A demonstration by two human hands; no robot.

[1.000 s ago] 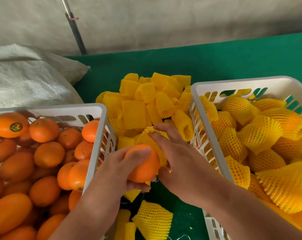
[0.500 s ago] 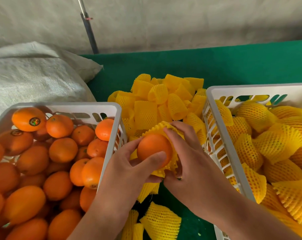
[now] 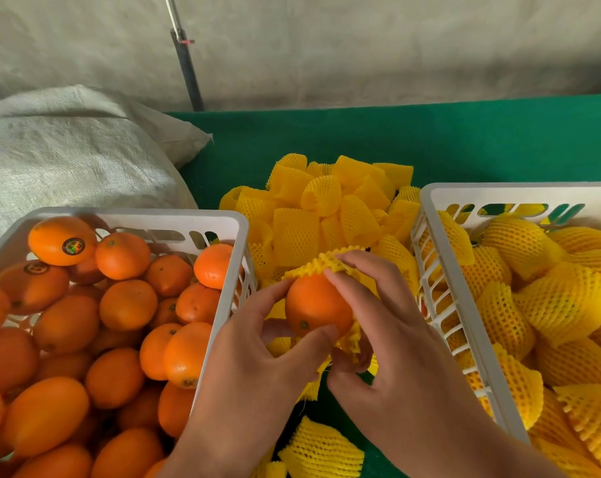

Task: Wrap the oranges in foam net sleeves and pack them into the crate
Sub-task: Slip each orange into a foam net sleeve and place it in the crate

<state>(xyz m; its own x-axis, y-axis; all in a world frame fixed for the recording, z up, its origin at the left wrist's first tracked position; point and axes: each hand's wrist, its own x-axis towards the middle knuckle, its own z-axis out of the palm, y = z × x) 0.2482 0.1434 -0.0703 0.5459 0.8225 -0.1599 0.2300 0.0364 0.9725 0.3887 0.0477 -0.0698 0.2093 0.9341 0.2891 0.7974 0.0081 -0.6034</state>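
Observation:
Between the two crates, my left hand (image 3: 254,367) grips an orange (image 3: 318,305) with thumb and fingers. My right hand (image 3: 392,343) pinches a yellow foam net sleeve (image 3: 326,263) whose rim lies over the orange's far side and whose lower edge shows under the fruit. The white crate (image 3: 223,222) on the left is full of bare oranges (image 3: 126,305). On the right, another white crate (image 3: 430,208) holds several oranges wrapped in yellow sleeves (image 3: 561,305).
A heap of loose yellow sleeves (image 3: 326,208) lies on the green table (image 3: 464,139) behind my hands, with a few more sleeves (image 3: 321,450) near the front edge. A white woven sack (image 3: 68,157) sits at the back left. A dark pole (image 3: 185,60) stands against the wall.
The orange has sunk deeper into the sleeve. My right fingers have drawn the sleeve's rim further over the fruit while my left hand turns it. The view has shifted slightly left and down.

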